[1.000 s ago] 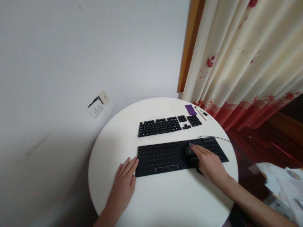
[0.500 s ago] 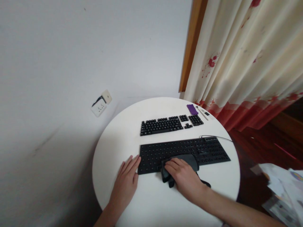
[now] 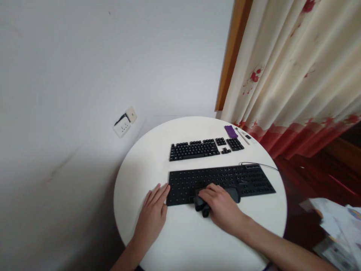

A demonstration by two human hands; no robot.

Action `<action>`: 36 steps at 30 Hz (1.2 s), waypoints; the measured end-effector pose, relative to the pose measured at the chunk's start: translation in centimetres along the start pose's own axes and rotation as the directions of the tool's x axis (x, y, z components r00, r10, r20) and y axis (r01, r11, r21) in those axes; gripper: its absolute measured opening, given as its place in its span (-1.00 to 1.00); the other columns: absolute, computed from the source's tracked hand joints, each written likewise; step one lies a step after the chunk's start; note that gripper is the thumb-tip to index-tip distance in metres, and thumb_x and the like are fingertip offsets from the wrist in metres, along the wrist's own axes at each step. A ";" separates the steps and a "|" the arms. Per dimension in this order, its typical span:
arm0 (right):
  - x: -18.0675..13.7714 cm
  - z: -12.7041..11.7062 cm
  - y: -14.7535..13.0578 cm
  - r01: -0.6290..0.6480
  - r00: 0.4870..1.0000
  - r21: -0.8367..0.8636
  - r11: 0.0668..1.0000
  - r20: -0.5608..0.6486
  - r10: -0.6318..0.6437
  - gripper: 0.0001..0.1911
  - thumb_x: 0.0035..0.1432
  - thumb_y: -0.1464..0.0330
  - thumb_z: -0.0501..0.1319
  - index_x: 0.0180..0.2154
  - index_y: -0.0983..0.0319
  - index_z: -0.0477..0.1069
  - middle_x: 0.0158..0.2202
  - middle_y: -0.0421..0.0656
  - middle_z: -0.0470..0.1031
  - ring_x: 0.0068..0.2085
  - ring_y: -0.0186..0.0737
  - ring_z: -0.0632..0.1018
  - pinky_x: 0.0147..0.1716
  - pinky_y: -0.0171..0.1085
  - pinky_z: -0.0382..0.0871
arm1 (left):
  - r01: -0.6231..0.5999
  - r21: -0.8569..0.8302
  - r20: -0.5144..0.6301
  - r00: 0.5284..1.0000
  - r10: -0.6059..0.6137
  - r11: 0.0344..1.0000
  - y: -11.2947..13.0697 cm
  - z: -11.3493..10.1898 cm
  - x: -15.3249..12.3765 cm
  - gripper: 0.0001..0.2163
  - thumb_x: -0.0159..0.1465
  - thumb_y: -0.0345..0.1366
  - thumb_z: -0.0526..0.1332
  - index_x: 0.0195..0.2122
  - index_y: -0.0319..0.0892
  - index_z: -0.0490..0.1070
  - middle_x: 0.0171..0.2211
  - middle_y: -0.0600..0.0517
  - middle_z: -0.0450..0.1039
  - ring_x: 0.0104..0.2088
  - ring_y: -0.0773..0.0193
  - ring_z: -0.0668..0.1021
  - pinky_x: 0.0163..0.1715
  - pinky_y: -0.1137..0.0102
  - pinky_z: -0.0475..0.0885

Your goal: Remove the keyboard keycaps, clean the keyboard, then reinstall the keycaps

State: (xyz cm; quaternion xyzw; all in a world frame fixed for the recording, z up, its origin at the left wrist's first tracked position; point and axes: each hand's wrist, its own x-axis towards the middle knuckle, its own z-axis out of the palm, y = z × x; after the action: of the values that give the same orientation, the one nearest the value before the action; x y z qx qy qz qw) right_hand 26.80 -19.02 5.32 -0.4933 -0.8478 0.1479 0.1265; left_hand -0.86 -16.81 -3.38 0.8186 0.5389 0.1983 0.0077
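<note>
A black keyboard base [image 3: 186, 184], with its keycaps off and bare switches showing, lies across the white round table [image 3: 180, 241]. My left hand [image 3: 153, 207] rests flat at its left end, fingers stretched out and fingertips touching the edge. Wrapped round a black handheld device [image 3: 233, 194] is my right hand [image 3: 218, 203], over the front edge of the keyboard base. The device has a rounded body and a stubby dark end at the left; its exact kind is partly hidden by my fingers. Behind the base, loose black keycaps [image 3: 194, 149] are laid out in keyboard order.
At the far right of the table lie a purple cloth [image 3: 231, 131] and a slim light-coloured brush [image 3: 243, 136]. A thin cable [image 3: 262, 164] runs off the base's back right. A wall socket [image 3: 122, 127], a curtain [image 3: 282, 75] and plastic bags [image 3: 338, 226] surround the table.
My right hand has tilted or turned the black device slightly on the base; the dark loop seen beside my wrist is now out of sight. My left hand stays at the edge. The view has shifted slightly.
</note>
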 end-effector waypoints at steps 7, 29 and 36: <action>0.3 0.6 0.3 -0.033 0.998 -0.051 0.998 0.048 0.035 -0.61 -0.01 0.68 0.06 -0.20 0.26 0.45 -0.16 -0.09 0.53 -0.07 -0.11 0.38 -0.03 -0.19 0.22 | 0.009 0.001 0.006 1.000 -0.009 1.000 0.2 -0.3 0.0 -0.49 0.28 -0.49 -0.01 0.26 -0.12 0.25 0.25 0.02 0.30 0.29 0.11 0.28 0.28 0.04 0.19; -11.4 -4.1 13.0 -0.600 0.753 -0.218 0.769 -0.478 0.452 -0.49 -0.06 0.59 0.05 -0.04 0.25 0.46 -0.14 -0.03 0.56 -0.04 0.00 0.49 -0.03 -0.11 0.38 | -0.015 -0.017 -0.036 0.999 0.015 1.000 -0.5 0.3 0.3 -0.49 0.26 -0.43 0.00 0.25 -0.13 0.27 0.23 -0.01 0.33 0.26 0.03 0.32 0.24 -0.02 0.23; -11.1 0.0 11.6 -0.357 0.892 -0.208 0.911 -0.366 0.266 -0.27 -0.20 0.67 0.00 0.06 0.27 0.42 0.13 -0.09 0.45 0.15 -0.08 0.41 0.17 -0.04 0.26 | -0.043 -0.004 -0.054 0.998 0.043 0.999 -0.9 0.5 0.4 -0.49 0.26 -0.40 0.00 0.25 -0.12 0.27 0.22 0.00 0.34 0.25 0.04 0.34 0.23 0.01 0.25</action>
State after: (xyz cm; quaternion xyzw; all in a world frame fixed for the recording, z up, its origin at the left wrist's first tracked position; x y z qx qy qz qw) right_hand 41.39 -23.33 0.18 -0.6541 -0.7356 -0.0351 0.1725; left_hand -1.39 -15.98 -3.94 0.8244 0.5206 0.2218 -0.0092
